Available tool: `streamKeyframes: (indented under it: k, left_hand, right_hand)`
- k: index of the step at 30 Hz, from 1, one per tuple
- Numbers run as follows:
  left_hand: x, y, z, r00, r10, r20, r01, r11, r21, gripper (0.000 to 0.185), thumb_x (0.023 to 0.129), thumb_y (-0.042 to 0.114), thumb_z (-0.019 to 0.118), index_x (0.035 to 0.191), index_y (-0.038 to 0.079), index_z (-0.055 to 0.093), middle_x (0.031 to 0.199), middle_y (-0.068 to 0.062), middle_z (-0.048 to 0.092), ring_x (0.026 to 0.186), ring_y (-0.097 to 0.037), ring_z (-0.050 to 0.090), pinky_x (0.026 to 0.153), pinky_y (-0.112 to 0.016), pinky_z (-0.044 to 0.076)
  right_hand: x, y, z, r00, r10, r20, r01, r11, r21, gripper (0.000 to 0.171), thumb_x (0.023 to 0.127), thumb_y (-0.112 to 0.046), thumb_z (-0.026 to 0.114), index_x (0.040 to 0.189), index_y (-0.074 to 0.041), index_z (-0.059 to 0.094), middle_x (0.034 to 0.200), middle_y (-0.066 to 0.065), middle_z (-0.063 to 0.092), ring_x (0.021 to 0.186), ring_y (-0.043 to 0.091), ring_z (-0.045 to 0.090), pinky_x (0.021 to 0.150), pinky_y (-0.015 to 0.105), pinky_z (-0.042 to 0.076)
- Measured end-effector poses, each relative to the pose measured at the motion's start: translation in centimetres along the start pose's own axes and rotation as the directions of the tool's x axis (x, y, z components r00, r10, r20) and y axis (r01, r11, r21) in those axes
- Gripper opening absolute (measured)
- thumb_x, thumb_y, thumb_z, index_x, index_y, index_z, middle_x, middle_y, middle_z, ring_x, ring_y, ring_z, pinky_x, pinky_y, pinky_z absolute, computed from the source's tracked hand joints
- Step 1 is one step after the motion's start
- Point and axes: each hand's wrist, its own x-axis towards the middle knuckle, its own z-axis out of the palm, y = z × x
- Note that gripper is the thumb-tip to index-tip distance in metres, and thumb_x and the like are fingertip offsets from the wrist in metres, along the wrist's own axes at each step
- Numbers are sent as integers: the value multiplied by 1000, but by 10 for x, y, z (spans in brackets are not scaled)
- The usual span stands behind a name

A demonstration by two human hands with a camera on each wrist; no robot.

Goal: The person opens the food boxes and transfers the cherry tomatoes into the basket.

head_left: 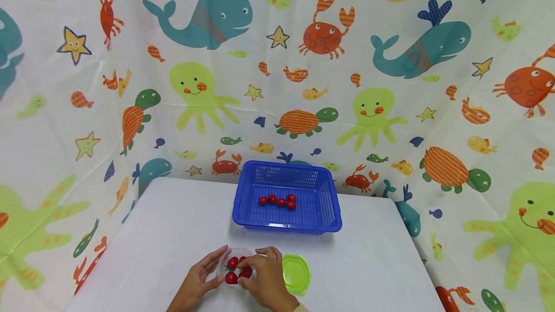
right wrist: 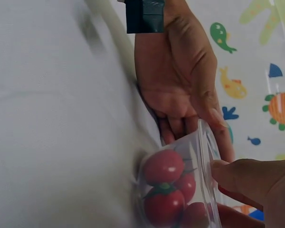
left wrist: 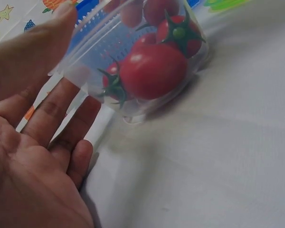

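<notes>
Clear round plastic tub (head_left: 236, 267) of red cherry tomatoes (left wrist: 152, 71) sits on white desk (head_left: 165, 235) near front edge; left hand (head_left: 200, 277) spread flat against its wall, right hand (head_left: 265, 278) fingertips pinching inside; light tub may tip or skid, spilling tomatoes.

Tomatoes (head_left: 236, 269) in tub (head_left: 225, 260); basket (head_left: 287, 197) behind

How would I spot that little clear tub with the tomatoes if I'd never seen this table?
Find the blue basket at the back of the white table, then come straight toward the near edge. Between the left hand and right hand sits the clear tub, beside a green lid; it alone is see-through.
</notes>
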Motion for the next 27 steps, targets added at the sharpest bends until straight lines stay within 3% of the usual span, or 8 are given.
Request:
streamKeyframes:
  k: [6, 12, 22, 27]
  left_hand:
    - [0, 1, 0, 1000, -11, 8, 11, 1000, 12, 60, 100, 16, 75, 156, 16, 53, 164, -6, 52, 131, 20, 49, 104, -8, 40]
    - [-1, -2, 0, 1000, 15, 20, -15, 1000, 11, 60, 101, 13, 73, 156, 15, 52, 164, -8, 52, 133, 18, 50, 104, -8, 40]
    - [2, 0, 1, 997, 70, 41, -69, 997, -13, 61, 100, 9, 72, 157, 11, 50, 165, -13, 49, 137, 14, 50, 107, -9, 40]
    - [0, -1, -2, 998, 47, 35, -47, 999, -24, 60, 101, 8, 72, 157, 11, 51, 165, -13, 49, 135, 14, 51, 106, -9, 42]
  right_hand:
    - [6, 0, -2, 999, 10, 39, -11, 1000, 18, 25, 82, -26, 93, 105, -28, 85, 100, -18, 81, 122, 24, 61, 112, 63, 35]
    - [12, -1, 1, 994, 40, 102, -45, 998, 47, 26, 83, -28, 93, 107, -34, 84, 101, -19, 80, 122, 22, 59, 115, 65, 32]
    - [24, 3, 8, 991, 19, 129, -24, 999, 39, 24, 78, -27, 95, 99, -33, 85, 92, -22, 78, 92, 3, 52, 111, 59, 35]
    - [26, 0, 13, 988, 2, 156, -5, 1000, 19, 20, 76, -27, 96, 91, -30, 84, 79, -21, 76, 85, 0, 47, 108, 54, 36]
